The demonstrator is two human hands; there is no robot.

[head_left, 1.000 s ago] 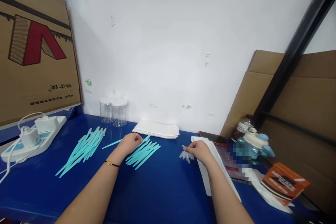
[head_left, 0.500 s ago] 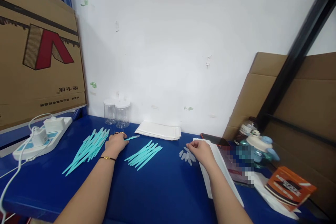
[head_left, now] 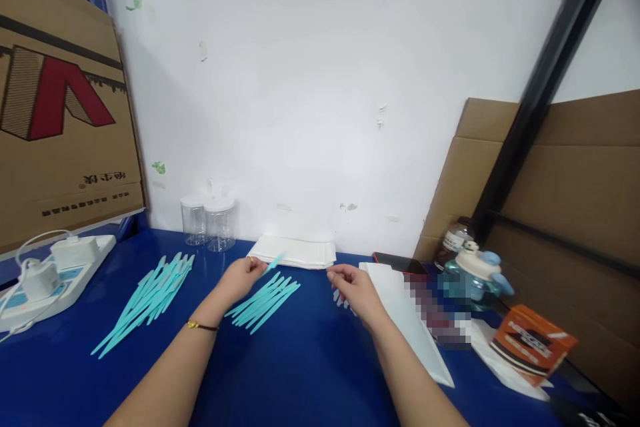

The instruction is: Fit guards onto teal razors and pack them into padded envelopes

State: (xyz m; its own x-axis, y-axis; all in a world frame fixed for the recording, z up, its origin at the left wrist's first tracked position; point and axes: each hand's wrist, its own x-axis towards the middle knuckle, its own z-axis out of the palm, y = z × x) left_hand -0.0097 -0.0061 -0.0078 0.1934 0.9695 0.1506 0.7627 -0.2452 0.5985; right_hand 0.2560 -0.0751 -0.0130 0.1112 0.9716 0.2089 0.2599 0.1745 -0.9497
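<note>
My left hand (head_left: 239,278) pinches one teal plastic stick (head_left: 275,261) and holds it just above the blue table, near a small pile of teal sticks (head_left: 263,302). A bigger pile of teal sticks (head_left: 145,300) lies further left. My right hand (head_left: 353,288) is raised over several small clear caps (head_left: 341,299), with thumb and fingers pinched together; what they hold is too small to make out. A stack of white bags (head_left: 294,251) lies by the wall behind both hands.
Two clear jars (head_left: 209,224) stand at the wall. A white power strip (head_left: 45,277) with chargers sits at the left, under a leaning cardboard box (head_left: 55,120). To the right lie a long white bag (head_left: 406,317), a phone (head_left: 395,260), bottles (head_left: 467,277) and an orange box (head_left: 533,343).
My left hand picked up a single teal stick lying apart and carried it right, towards the middle. My right hand lifted off the clear caps and moved slightly left.
</note>
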